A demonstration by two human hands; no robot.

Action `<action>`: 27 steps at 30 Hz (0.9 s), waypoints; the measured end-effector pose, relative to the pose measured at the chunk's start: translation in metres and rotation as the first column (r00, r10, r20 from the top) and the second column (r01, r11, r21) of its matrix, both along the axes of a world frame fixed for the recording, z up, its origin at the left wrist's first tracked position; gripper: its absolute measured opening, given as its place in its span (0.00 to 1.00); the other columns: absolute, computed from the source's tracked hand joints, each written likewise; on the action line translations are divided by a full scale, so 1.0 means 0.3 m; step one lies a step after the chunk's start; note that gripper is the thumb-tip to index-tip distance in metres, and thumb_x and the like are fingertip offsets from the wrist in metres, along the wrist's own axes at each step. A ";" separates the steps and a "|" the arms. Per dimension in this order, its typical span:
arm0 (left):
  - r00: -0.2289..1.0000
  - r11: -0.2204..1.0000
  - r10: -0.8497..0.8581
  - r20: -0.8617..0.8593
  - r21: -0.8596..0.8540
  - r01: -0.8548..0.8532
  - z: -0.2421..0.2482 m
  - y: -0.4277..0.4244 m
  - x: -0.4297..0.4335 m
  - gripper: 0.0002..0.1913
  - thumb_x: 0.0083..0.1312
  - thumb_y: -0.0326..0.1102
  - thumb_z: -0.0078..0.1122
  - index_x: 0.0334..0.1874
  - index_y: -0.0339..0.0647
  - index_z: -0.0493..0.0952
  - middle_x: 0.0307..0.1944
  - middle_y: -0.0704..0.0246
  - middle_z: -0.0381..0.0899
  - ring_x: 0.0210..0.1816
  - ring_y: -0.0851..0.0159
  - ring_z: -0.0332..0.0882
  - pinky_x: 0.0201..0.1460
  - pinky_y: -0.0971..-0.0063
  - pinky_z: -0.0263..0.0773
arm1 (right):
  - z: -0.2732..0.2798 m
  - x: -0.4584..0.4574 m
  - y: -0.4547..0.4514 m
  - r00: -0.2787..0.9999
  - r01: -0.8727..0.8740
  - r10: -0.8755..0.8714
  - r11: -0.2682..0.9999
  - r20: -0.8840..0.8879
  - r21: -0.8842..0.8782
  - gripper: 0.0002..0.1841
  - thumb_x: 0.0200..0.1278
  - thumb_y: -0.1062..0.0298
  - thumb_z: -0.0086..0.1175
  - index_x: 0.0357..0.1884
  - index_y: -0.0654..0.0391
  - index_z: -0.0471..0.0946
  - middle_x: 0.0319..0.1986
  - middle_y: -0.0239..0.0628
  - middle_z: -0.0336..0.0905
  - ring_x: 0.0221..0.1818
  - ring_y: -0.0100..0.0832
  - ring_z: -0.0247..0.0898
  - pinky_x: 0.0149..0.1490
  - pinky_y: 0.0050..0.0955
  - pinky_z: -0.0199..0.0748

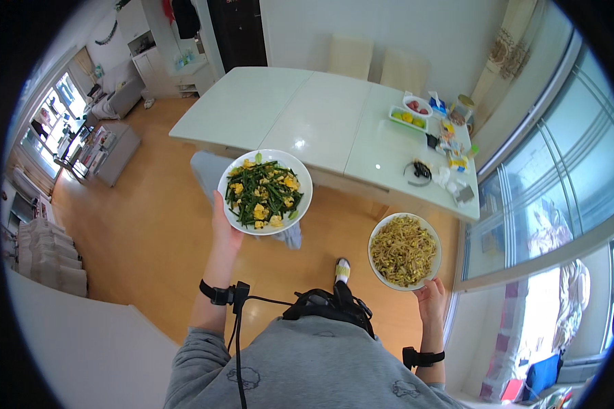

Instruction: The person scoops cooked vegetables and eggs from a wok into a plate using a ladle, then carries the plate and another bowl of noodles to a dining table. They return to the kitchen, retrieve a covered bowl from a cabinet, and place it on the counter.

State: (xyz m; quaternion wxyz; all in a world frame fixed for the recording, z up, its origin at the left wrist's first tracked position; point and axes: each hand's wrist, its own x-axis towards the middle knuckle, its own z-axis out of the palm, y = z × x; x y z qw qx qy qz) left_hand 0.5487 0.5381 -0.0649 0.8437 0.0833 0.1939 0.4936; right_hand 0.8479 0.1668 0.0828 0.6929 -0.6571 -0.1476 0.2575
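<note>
My left hand (226, 225) grips the left rim of a white plate (307, 188), its fingers hidden beneath. Scrambled egg pieces and chopped green stalks, perhaps garlic chives (263, 194), fill that plate. On the right, my right hand (432, 299) holds a second white dish (373, 263) by its lower rim, thumb on the edge. Cooked bean sprouts (403, 250) are heaped in it. Both dishes are held up over the floor, apart from each other. Ahead of them stands a white glossy table (307, 120).
At the table's right end are a tray of green and yellow fruit (408, 118), a bowl of reddish fruit (417, 106), a glass jar (461, 110), packets (456, 159) and a black cable (420, 169). Something grey (207, 171) sits below the near edge. A sliding glass door (537, 168) borders the right.
</note>
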 end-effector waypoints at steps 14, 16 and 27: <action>0.896 0.890 0.443 -0.005 -0.112 -0.441 -0.041 -0.217 0.114 0.33 0.71 0.62 0.35 0.69 0.46 0.57 0.65 0.66 0.64 0.63 0.58 0.66 0.62 0.57 0.69 | 0.114 0.398 0.318 0.860 -0.510 0.511 0.855 -0.017 -0.090 0.06 0.64 0.75 0.45 0.41 0.60 0.68 0.36 0.37 0.76 0.37 0.29 0.76 0.47 0.34 0.77; 0.891 0.872 0.454 -0.027 -0.192 -0.450 -0.051 -0.207 0.134 0.34 0.69 0.64 0.37 0.69 0.47 0.57 0.65 0.65 0.64 0.63 0.56 0.66 0.59 0.53 0.71 | 0.131 0.377 0.345 0.849 -0.529 0.528 0.845 -0.031 -0.080 0.06 0.64 0.75 0.45 0.42 0.61 0.67 0.37 0.38 0.76 0.38 0.31 0.76 0.48 0.35 0.77; 0.883 0.874 0.456 -0.109 -0.128 -0.468 0.240 -0.349 0.118 0.31 0.72 0.58 0.37 0.62 0.34 0.62 0.56 0.62 0.72 0.53 0.59 0.76 0.47 0.62 0.79 | 0.344 0.185 0.239 0.786 -0.618 0.610 0.778 -0.102 -0.114 0.15 0.66 0.73 0.44 0.53 0.63 0.63 0.48 0.41 0.74 0.48 0.34 0.75 0.52 0.36 0.77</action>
